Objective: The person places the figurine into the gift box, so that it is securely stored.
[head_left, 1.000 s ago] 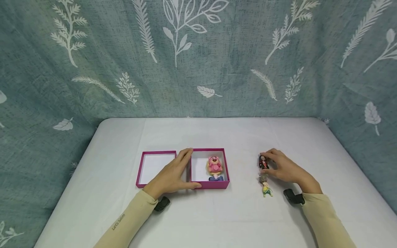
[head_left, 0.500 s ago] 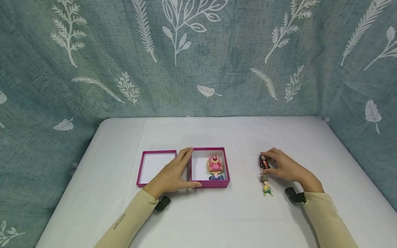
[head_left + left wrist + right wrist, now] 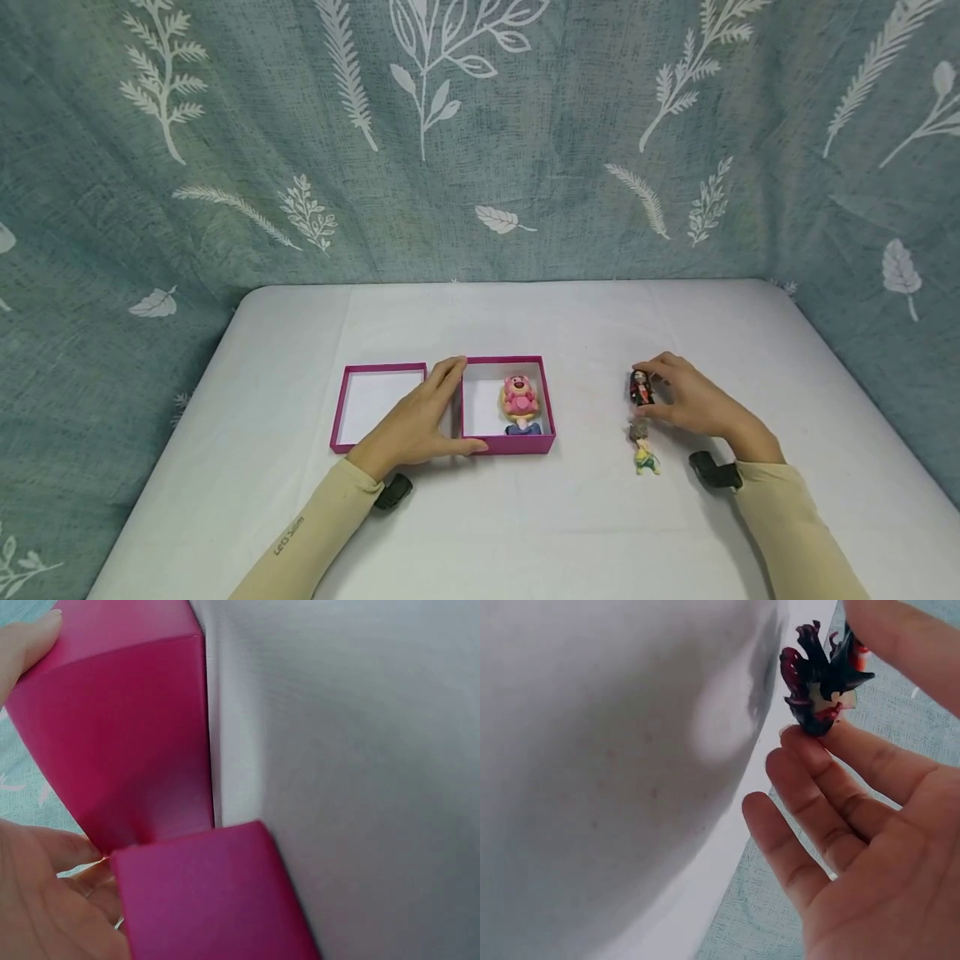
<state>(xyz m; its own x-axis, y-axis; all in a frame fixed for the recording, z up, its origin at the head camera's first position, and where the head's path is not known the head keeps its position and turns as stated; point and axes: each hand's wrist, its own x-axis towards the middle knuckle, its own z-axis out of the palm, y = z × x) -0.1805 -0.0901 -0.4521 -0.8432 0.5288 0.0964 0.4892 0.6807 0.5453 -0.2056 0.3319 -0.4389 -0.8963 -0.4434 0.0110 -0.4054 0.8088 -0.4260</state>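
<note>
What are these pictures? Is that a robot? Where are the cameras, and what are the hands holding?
No robot here, just a person's two bare hands. The wide picture comes from a camera on the person's head, looking forward and down. The other two come from cameras on the wrists, so the hands look big and close.

On the white table is an open pink box with a pink toy inside. A shallower pink-edged tray, maybe its lid, lies to the left. The left hand grips the box. The right hand pinches a small dark figure between thumb and fingers. Another little figure, in yellow and green, lies nearby.
</note>
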